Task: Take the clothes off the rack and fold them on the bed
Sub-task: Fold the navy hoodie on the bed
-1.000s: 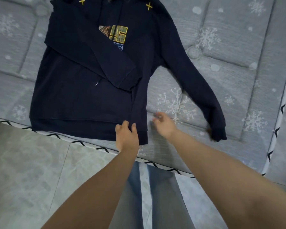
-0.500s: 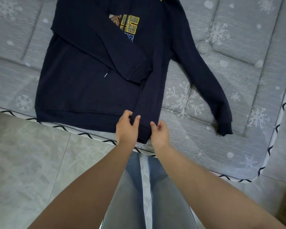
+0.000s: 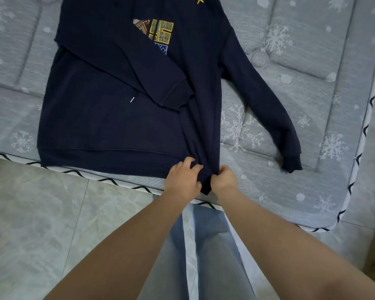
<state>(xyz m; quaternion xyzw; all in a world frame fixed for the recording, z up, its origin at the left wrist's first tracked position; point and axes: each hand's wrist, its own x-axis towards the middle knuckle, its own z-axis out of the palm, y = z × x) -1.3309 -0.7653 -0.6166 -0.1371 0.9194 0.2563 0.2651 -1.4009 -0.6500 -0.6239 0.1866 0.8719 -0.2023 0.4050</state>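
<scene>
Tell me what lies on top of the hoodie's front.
One sleeve is folded across the navy hoodie, partly covering its yellow chest print. How much print it hides cannot be seen. Both hands grip the hem corner.

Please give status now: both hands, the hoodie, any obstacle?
Left hand and right hand both pinch the hem corner of the navy hoodie. Hoodie flat on the mattress, one sleeve folded across. No obstacle seen.

Grey marbled floor tiles (image 3: 41,213) beside a snowflake-quilted mattress (image 3: 312,61)
</scene>
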